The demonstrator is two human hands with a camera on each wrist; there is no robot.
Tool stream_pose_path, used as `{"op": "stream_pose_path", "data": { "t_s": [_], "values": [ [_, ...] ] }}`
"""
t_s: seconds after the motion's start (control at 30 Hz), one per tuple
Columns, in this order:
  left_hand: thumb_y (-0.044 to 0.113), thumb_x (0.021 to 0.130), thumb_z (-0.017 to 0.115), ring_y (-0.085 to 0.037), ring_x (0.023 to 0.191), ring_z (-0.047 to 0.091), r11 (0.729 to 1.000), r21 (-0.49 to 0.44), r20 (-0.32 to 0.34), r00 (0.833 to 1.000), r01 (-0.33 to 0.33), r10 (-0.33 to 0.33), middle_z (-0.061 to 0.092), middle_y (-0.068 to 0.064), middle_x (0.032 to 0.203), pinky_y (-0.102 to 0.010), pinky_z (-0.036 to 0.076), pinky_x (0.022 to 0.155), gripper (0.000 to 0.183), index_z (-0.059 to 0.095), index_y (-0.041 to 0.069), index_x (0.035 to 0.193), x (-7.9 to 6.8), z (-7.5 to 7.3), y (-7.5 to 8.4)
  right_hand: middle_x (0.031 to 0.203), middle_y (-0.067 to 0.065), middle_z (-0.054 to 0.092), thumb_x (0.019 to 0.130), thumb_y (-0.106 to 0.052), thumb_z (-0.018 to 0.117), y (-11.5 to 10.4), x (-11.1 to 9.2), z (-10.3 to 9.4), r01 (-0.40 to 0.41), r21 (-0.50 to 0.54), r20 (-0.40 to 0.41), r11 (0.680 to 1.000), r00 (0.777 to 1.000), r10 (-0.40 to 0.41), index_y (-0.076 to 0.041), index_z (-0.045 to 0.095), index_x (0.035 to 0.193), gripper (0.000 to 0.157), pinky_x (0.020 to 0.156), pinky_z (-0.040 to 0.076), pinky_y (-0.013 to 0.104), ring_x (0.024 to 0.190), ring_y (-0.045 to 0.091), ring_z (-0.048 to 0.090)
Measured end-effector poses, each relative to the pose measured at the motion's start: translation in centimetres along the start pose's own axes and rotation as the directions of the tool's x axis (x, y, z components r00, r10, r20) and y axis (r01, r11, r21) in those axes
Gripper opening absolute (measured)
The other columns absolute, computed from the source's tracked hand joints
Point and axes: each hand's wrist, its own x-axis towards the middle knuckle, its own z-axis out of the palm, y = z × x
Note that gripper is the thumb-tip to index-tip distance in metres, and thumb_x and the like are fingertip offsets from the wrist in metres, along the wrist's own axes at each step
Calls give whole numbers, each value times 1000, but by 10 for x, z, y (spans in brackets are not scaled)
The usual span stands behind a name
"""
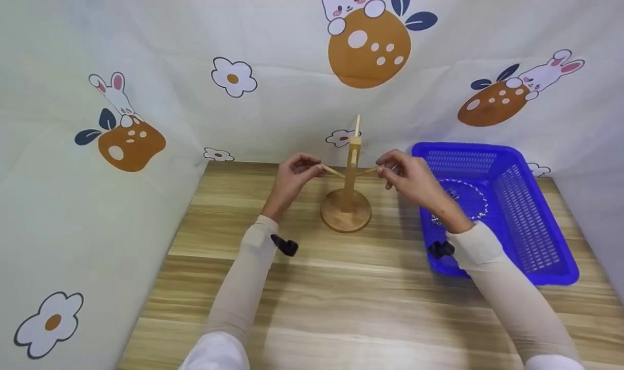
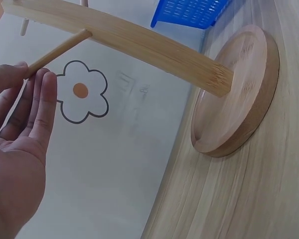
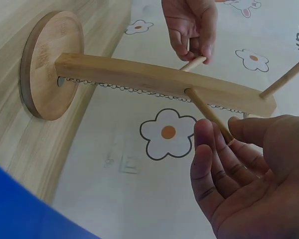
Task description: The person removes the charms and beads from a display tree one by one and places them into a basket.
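Wood-grained and pale brown, the desk (image 1: pixel 332 308) runs back to a printed backdrop (image 1: pixel 281 31) that rises behind it and along both sides. Near its far edge a wooden stand (image 1: pixel 350 177) rises upright on a round base (image 1: pixel 343 221); a blue basket (image 1: pixel 528 226) sits to the right, apart from it, holding a beaded loop (image 1: pixel 485 199). The left hand (image 1: pixel 291 177) and right hand (image 1: pixel 414 180) flank the post (image 1: pixel 349 187), each grip narrowed to a fingertip pinch: one on the left peg (image 1: pixel 334 171), one on the right peg (image 1: pixel 367 170). The right forearm (image 1: pixel 517 293) passes over the basket. Between the forearms, desk surface stretches from the base toward the near side.
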Motion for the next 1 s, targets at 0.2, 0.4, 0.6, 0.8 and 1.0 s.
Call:
{"op": "stream_pose_path", "data": {
  "t_s": [0.2,0.4,0.6,0.8,1.0],
  "values": [
    [-1,97,75,-20,91,75,1000,3,-8,1000,0,0,74,-7,100,-41,69,94,9,71,-2,106,1,2,-1,94,16,76,106,-5,65,0,-1,-1,4,-3,-18,1000,1000,-4,1,72,116,14,56,58,17,67,19,71],
    [-1,98,75,-37,97,75,1000,13,-31,1000,1,-1,75,-7,98,-52,66,97,8,72,-2,105,5,4,-1,96,20,78,105,-5,67,-1,-2,0,5,-9,-21,1000,1000,-5,2,73,113,12,55,57,16,68,22,72],
    [1,99,75,-34,95,75,1000,27,-41,999,-2,3,75,-7,98,-47,68,93,7,72,-2,105,10,6,1,95,17,79,104,-7,70,-3,-6,1,17,-1,-10,1000,1000,-17,1,74,111,12,55,57,16,69,24,73],
    [1,99,74,-35,95,75,998,64,-71,997,19,-15,75,-7,97,-41,70,89,7,72,-2,104,16,12,2,94,16,80,103,-6,70,-4,-10,1,27,4,-3,1000,1000,-27,0,75,110,11,55,58,17,70,26,73],
    [-4,99,72,-21,88,75,998,41,-109,993,38,-33,74,-8,97,-29,70,82,7,71,-5,106,26,21,1,93,15,80,103,-6,70,-8,-14,3,40,13,10,999,999,-40,1,76,109,11,55,59,17,70,28,73]
  ]
}}
